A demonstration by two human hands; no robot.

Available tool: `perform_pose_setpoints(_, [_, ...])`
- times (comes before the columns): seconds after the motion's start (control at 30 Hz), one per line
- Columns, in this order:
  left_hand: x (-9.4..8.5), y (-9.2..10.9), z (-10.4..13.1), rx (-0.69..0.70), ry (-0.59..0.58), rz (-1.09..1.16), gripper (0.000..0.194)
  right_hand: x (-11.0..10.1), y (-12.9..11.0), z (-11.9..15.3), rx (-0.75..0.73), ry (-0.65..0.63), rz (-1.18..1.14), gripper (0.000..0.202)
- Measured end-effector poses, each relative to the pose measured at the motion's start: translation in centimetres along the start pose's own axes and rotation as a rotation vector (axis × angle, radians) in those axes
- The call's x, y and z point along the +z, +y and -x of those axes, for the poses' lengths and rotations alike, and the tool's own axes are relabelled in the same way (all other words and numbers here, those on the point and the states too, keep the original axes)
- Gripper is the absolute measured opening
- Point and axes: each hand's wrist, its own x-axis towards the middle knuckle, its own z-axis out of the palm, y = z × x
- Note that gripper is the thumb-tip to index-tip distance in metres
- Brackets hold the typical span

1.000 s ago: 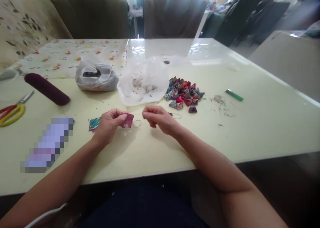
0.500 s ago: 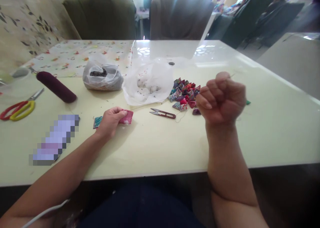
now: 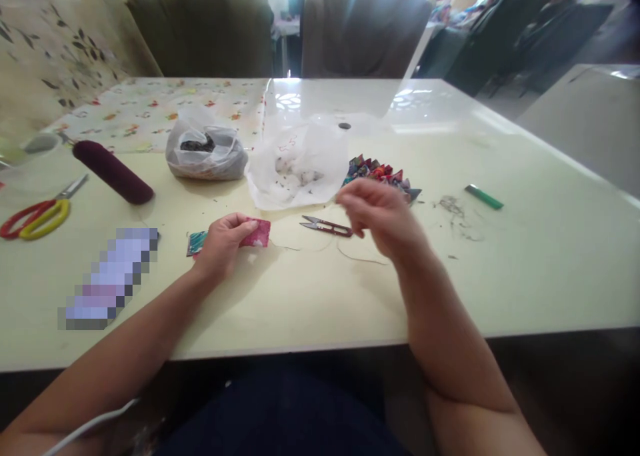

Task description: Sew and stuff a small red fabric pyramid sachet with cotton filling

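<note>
My left hand (image 3: pixel 223 246) is closed around a small pink fabric piece (image 3: pixel 259 233), pinching it between thumb and fingers. A teal patterned fabric piece (image 3: pixel 197 243) shows on the other side of that hand. My right hand (image 3: pixel 377 213) hovers over the table, thumb and fingers pinched together; what they hold is too small to make out. Thin thread (image 3: pixel 285 246) trails on the table from the pink fabric toward the right. Beneath the right fingers lie thread snips (image 3: pixel 325 227), partly covered. Behind that hand is a heap of small colourful fabric pieces (image 3: pixel 373 167).
White plastic bags stand at mid-table, one with dark contents (image 3: pixel 205 166), one with white contents (image 3: pixel 295 183). Red-and-yellow scissors (image 3: pixel 45 217), a dark purple roll (image 3: pixel 113 173) and a blurred-out phone (image 3: pixel 110 279) lie left. A green cutter (image 3: pixel 484 197) and loose thread scraps (image 3: pixel 457 213) lie right.
My right hand has come down and left from its raised position, now in front of the fabric heap. The thread has gone slack on the table. My left hand has hardly moved.
</note>
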Motion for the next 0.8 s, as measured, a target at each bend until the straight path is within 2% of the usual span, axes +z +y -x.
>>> perform_pose_setpoints(0.07, [0.2, -0.1, 0.5, -0.014, -0.057, -0.019, 0.02, 2.3, 1.7, -0.2, 0.083, -0.081, 0.124, 0.025])
perform_pose_setpoints(0.17, [0.6, -0.2, 1.3, 0.006, -0.184, -0.075, 0.022, 5.2, 3.7, -0.1, 0.167, -0.191, 0.181, 0.025])
perform_pose_setpoints(0.27, [0.9, -0.4, 1.7, 0.031, -0.267, -0.123, 0.02, 6.7, 4.9, 0.2, 0.113, -0.252, 0.142, 0.022])
perform_pose_setpoints(0.4, [1.1, -0.7, 1.8, -0.011, -0.226, -0.081, 0.02, 7.2, 5.4, 0.3, 0.098, -0.242, 0.1, 0.024])
perform_pose_setpoints(0.53, [1.0, -0.8, 1.6, -0.018, -0.195, -0.075, 0.021, 6.9, 5.3, 0.4, 0.099, -0.197, 0.188, 0.018])
perform_pose_setpoints(0.63, [0.8, -0.8, 1.5, 0.037, -0.156, -0.115, 0.022, 6.8, 5.0, 0.6, 0.033, -0.087, 0.278, 0.015])
perform_pose_setpoints(0.8, [0.6, -1.0, 1.5, 0.108, -0.147, -0.155, 0.022, 7.0, 4.4, 1.0, -0.126, -0.058, 0.389, 0.016])
